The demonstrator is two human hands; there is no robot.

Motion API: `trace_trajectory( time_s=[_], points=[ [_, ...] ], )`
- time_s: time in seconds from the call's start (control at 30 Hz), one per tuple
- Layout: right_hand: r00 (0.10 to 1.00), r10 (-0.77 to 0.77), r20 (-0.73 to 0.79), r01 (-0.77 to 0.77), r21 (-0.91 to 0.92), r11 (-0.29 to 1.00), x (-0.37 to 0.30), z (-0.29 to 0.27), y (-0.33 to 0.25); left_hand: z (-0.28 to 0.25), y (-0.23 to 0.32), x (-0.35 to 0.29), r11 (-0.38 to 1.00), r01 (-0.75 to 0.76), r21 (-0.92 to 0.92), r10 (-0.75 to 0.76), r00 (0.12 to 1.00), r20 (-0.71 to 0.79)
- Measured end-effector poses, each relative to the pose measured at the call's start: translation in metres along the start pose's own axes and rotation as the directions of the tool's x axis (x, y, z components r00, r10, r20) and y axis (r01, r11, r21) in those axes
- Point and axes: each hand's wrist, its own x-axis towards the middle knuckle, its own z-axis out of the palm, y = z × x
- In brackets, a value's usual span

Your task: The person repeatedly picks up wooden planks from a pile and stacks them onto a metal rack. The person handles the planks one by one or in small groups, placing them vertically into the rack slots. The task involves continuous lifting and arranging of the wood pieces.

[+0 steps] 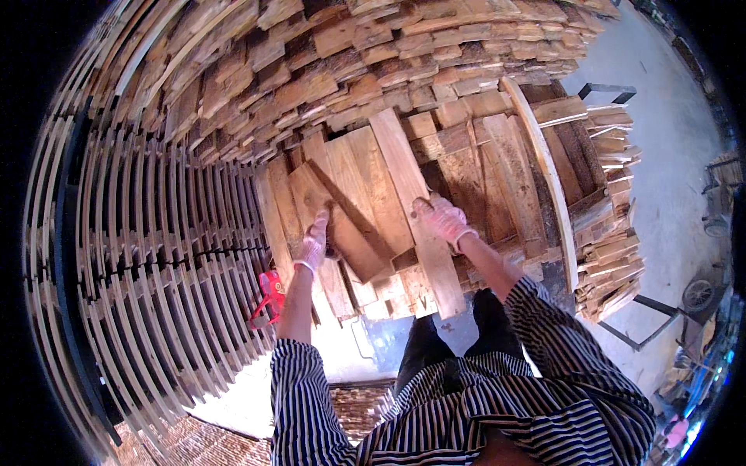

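Both my hands wear pale pink work gloves over a pile of rough wooden boards. My left hand (314, 242) is closed at the left edge of a short wide board (342, 225), which lies slanted over other boards and casts a dark shadow; its fingers are partly hidden. My right hand (444, 220) is closed around the right edge of a long narrow plank (416, 194). That plank runs from the far side of the pile to beyond its near edge, by my legs. Beneath lie several loose boards (365, 167), side by side.
High rows of stacked boards (326, 85) rise behind the pile. Slatted wood stacks (163, 256) stand at the left, with a red object (269, 295) beside them. A long curved-looking strip (540, 163) crosses the pile's right part. Grey floor (641, 70) and a wheel (698, 295) are farther right.
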Motion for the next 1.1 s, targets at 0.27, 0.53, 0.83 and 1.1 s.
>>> trace_trajectory(
  time_s=[0.27, 0.53, 0.83, 1.1],
  points=[
    [0.958, 0.203, -0.2, -0.164, 0.197, 0.967, -0.005, 0.023, -0.014, -0.133, -0.011, 0.014, 0.689, 0.009, 0.725, 0.444, 0.785, -0.431],
    [0.963, 0.193, -0.19, -0.13, 0.304, 0.944, 0.0, 0.009, -0.009, -0.173, -0.078, 0.063, 0.226, -0.318, 0.921, 0.247, 0.933, 0.262],
    [0.974, 0.125, -0.191, -0.054, 0.34, 0.939, -0.013, 0.024, -0.018, -0.199, -0.107, 0.101, 0.694, -0.202, 0.691, 0.125, 0.979, 0.162],
    [0.952, 0.044, -0.304, 0.009, 0.171, 0.985, 0.004, 0.035, -0.008, -0.206, -0.095, 0.074, 0.275, -0.432, 0.859, 0.232, 0.897, 0.376]
  ],
)
